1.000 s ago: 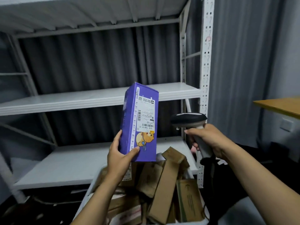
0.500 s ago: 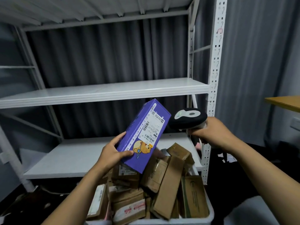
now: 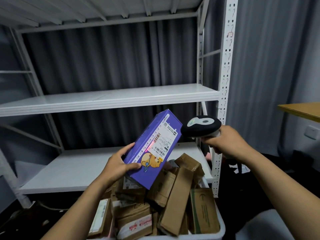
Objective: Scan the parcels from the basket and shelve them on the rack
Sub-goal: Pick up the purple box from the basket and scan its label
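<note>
While the left hand [image 3: 119, 166] is gripping the low end of a long purple cardboard box with a cartoon cat and a white label [image 3: 152, 149], the box is leaning to the right in the air, over the back edge of a white plastic basket [image 3: 220, 229]. The thumb is pressing on the front of the box and the fingers are curling round its left side. The right hand [image 3: 226, 144] is gripping the handle of a black and grey scanner [image 3: 200, 126]. The scanner's round head is sitting just beside the top right corner of the box. A thin red line of light [image 3: 149, 146] is shining across the label. Lots of brown cardboard parcels [image 3: 173, 196] are filling the basket, and some are standing on end. A white metal rack [image 3: 110, 99] is standing right behind the basket, and a grey curtain [image 3: 270, 66] is hanging behind the rack.
</note>
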The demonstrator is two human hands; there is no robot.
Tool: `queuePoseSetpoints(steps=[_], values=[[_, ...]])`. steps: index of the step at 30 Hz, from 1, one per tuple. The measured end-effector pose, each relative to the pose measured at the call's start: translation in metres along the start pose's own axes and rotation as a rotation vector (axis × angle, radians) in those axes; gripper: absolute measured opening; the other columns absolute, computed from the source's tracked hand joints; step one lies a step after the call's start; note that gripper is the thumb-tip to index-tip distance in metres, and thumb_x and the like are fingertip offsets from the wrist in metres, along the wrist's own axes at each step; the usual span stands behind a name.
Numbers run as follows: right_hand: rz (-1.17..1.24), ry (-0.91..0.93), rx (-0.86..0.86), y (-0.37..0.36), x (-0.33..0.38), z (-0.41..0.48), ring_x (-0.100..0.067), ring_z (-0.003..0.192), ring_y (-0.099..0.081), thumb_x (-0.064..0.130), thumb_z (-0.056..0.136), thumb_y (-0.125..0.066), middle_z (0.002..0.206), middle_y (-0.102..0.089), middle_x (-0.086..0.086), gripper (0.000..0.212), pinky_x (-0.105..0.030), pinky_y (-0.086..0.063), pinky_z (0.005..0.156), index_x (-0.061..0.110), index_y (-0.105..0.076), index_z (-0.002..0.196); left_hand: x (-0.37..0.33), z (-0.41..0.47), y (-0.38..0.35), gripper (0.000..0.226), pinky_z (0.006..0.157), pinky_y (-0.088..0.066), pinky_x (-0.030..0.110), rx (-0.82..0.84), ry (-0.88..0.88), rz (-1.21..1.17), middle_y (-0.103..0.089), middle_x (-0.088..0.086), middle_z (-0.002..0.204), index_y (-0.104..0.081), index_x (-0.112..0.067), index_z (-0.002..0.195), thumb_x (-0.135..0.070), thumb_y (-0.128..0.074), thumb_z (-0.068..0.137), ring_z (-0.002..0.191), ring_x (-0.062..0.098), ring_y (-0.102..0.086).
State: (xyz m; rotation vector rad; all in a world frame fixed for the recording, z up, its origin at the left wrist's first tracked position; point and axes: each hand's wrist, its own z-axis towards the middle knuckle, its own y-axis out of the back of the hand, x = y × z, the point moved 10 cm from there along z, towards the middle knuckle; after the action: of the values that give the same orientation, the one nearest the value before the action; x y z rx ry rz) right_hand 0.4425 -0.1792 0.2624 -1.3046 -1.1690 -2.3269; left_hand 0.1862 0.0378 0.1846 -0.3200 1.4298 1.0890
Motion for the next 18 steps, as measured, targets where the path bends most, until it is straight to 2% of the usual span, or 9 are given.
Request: queuePoseSetpoints(steps=[4,6,9,12,15,18], values=[[0.048,-0.016,-0.007,0.004,-0.002,-0.001,-0.013,0.042,-0.047,0.021,0.077,-0.075,0.050,-0.054,0.002,0.019,-0.034,-0.046,0.049,0.008,-0.060,0.077,-0.004,0.002,-0.001,0.086,0.069,-0.057,0.022,-0.012,0.002,-0.046,-0.057,-0.012,0.118,-0.046,-0.036,0.134,-0.037,-0.085,0.058,0.101,0.011,-0.064],[0.132,-0.042,-0.034,0.010,-0.003,-0.001,-0.015,0.043,-0.047,0.018,0.078,-0.074,0.050,-0.053,0.001,0.020,-0.032,-0.043,0.048,0.008,-0.057,0.074,-0.010,0.008,-0.003,0.089,0.077,-0.057,0.029,-0.031,0.004,-0.107,-0.058,-0.006,0.122,-0.048,-0.038,0.131,-0.038,-0.091,0.053,0.105,0.015,-0.063],[0.291,-0.062,-0.072,0.023,0.000,-0.001,-0.016,0.040,-0.045,0.009,0.081,-0.070,0.047,-0.052,-0.001,0.017,-0.025,-0.039,0.042,0.007,-0.057,0.071,-0.030,0.021,-0.009,0.091,0.088,-0.056,0.039,-0.084,0.003,-0.238,-0.058,0.002,0.126,-0.052,-0.035,0.131,-0.039,-0.089,0.048,0.111,0.020,-0.061],[0.367,-0.076,-0.087,0.039,0.002,0.006,-0.018,0.040,-0.047,0.009,0.083,-0.069,0.050,-0.054,-0.008,0.023,-0.023,-0.041,0.043,0.007,-0.058,0.063,-0.059,0.040,-0.019,0.079,0.088,-0.056,0.044,-0.118,0.000,-0.374,-0.063,0.005,0.122,-0.050,-0.027,0.135,-0.024,-0.087,0.065,0.106,0.023,-0.065],[0.447,-0.101,-0.116,0.055,-0.001,0.024,-0.020,0.043,-0.048,0.012,0.081,-0.072,0.059,-0.056,-0.013,0.016,-0.027,-0.041,0.047,0.007,-0.062,0.070,-0.093,0.069,-0.035,0.076,0.091,-0.054,0.048,-0.088,0.005,-0.523,-0.069,0.005,0.115,-0.049,-0.021,0.136,-0.021,-0.083,0.069,0.102,0.024,-0.069],[0.530,-0.121,-0.138,0.069,0.000,0.050,-0.019,0.043,-0.048,0.011,0.082,-0.072,0.063,-0.056,-0.013,0.010,-0.026,-0.040,0.045,0.005,-0.063,0.081,-0.133,0.104,-0.052,0.051,0.079,-0.058,0.046,-0.054,0.020,-0.649,-0.072,0.009,0.108,-0.054,-0.016,0.129,-0.013,-0.071,0.082,0.096,0.029,-0.070]])
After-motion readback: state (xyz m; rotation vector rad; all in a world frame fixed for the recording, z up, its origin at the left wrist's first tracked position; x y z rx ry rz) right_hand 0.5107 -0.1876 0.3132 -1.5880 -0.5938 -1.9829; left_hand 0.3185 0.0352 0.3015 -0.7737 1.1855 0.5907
